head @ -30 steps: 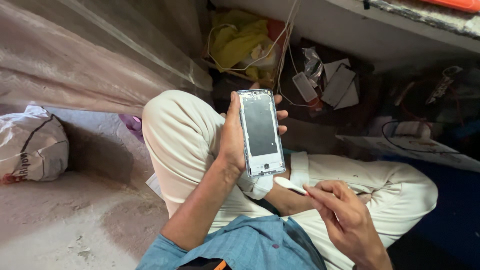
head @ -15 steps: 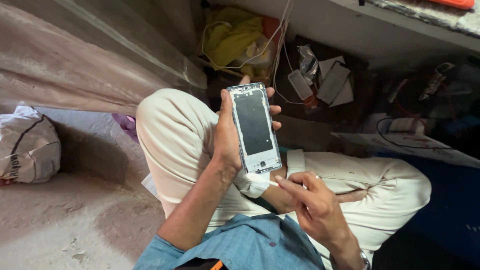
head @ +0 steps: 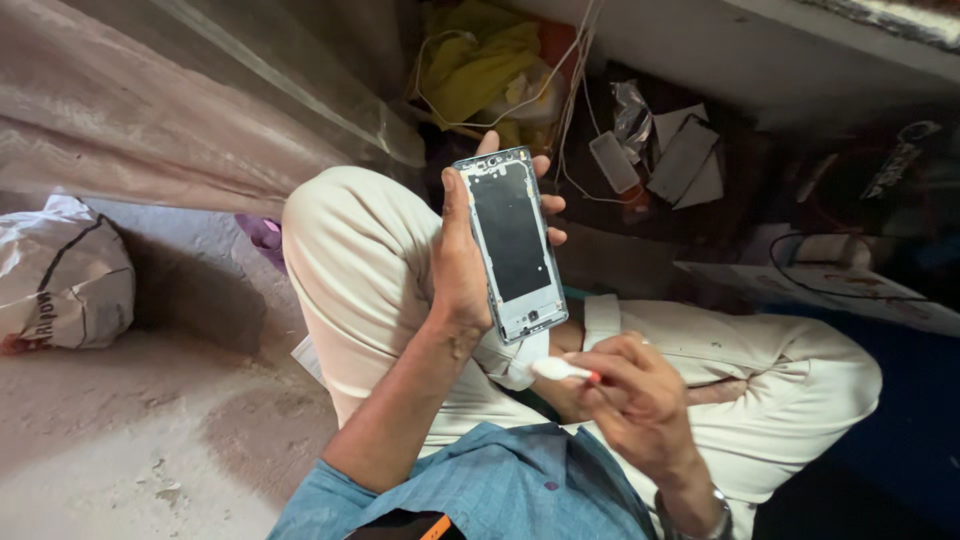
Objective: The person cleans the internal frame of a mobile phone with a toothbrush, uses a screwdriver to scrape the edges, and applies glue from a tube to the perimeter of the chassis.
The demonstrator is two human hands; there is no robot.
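in the head view the left hand [head: 462, 275] is wrapping its grip tightly round an opened phone frame [head: 513, 245], holding it upright above the lap, while the right hand [head: 630, 400] is pinching a small white tool [head: 560, 370] just below it.

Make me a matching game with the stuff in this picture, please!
Things:
1. phone frame
2. white tool
3. white sack
4. yellow cloth

Places:
A. on the floor at the far left
B. upright in the left hand
C. at the top, behind the knees
D. pinched in the right hand

Pairs: 1-B, 2-D, 3-A, 4-C
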